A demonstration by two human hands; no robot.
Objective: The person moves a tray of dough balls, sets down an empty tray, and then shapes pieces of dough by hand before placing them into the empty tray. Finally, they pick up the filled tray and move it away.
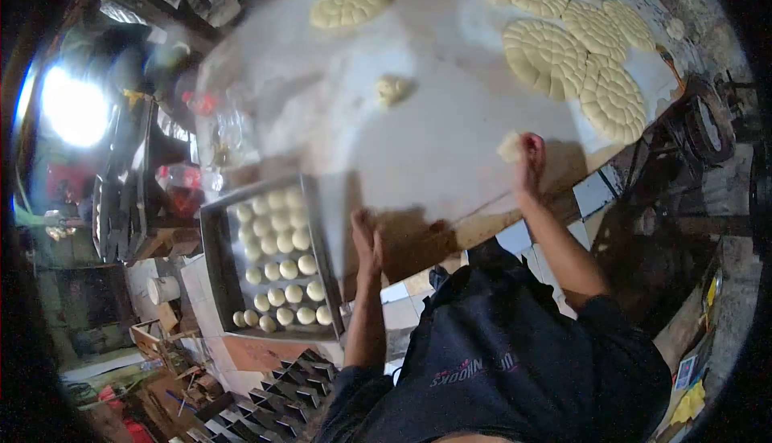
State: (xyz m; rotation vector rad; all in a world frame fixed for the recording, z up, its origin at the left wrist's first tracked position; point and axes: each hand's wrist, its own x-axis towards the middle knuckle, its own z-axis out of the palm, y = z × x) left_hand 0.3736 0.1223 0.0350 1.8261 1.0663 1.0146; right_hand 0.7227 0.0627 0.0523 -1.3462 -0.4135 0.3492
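Note:
My right hand (531, 162) is closed at the table's front edge, with a small pale dough piece (509, 147) at its fingertips. To the left, my left hand (367, 238) is held beside the tray, slightly blurred, its fingers apart and nothing visible in them. A small dough lump (392, 89) lies on the pale work table (458, 121). The metal tray (322, 242) holds rows of round dough balls (279, 222). Large flat rounds of dough divided into many pieces (545, 57) lie at the table's back and right.
Plastic bottles with red parts (183, 178) stand left of the tray. A white bucket (163, 290) is on the tiled floor. Black metal moulds (277, 395) lie below the tray. Dark racks and a bright lamp (75, 107) are at the left.

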